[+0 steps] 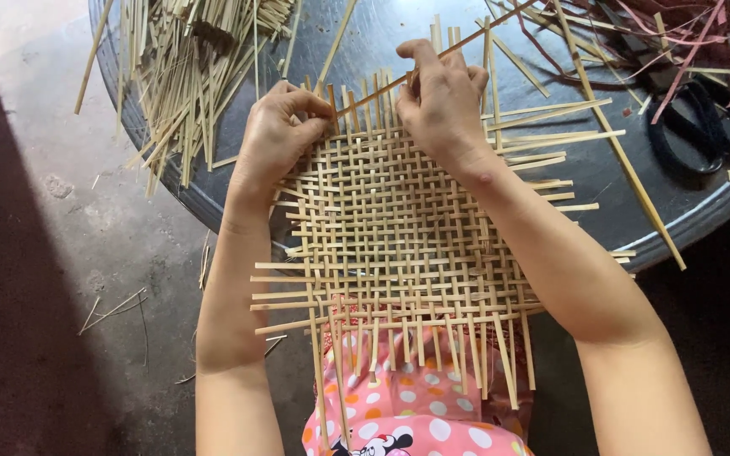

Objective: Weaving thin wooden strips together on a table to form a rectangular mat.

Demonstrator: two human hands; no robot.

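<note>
The woven bamboo mat (399,228) lies with its far half on the round dark surface (627,211) and its near half overhanging the edge, above the person's lap. The mat is an open lattice of flat pale strips, with loose strip ends projecting on all four sides.

A single long strip (466,44) runs diagonally across the far edge of the mat, rising toward the far right. Both hands work at this far edge. The left hand (276,135) rests on the far-left corner of the mat, its grip clenched on the near end of the long strip, thumb and fingers pinched together. The right hand (441,105) lies just beside it to the right, its grip grasping the same strip, fingers curled over it and the upright strip ends. The two hands are near each other but not touching.

A heap of loose bamboo strips (187,59) lies on the far-left part of the surface, some hanging over the rim. Black-handled scissors (703,118) lie at the far right, beside reddish strips (686,34). Another long strip (618,143) lies right of the mat. A pink spotted garment (407,414) shows below the mat. The concrete floor (69,253) lies to the left.
</note>
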